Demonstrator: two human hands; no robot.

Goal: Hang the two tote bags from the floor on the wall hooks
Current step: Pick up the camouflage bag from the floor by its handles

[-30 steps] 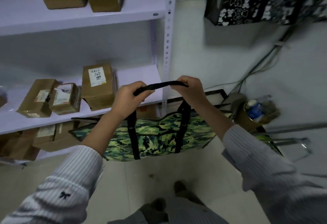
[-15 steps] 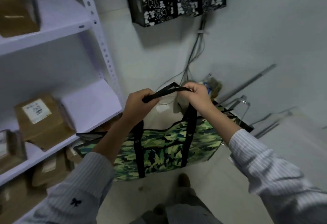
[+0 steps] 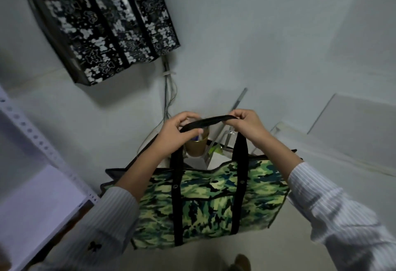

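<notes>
The green camo tote bag (image 3: pixel 205 202) hangs in the lower middle of the frame, off the floor. I see its black strap (image 3: pixel 209 120) pulled flat between my two hands. My left hand (image 3: pixel 179 133) is closed on the strap's left end, and my right hand (image 3: pixel 248 124) pinches the right end. The hands are apart, with the strap tight between them.

To do this step well, I think I should keep the strap stretched wide and lift it up high, so the loop can drop over a hook. I cannot see any hook here.

In the upper left of the frame, a black and white tote bag (image 3: pixel 111 24) already hangs on the pale wall (image 3: pixel 267 35). Thin cables (image 3: pixel 168 90) run down below it. A white shelf (image 3: pixel 32 202) sits at the lower left.
</notes>
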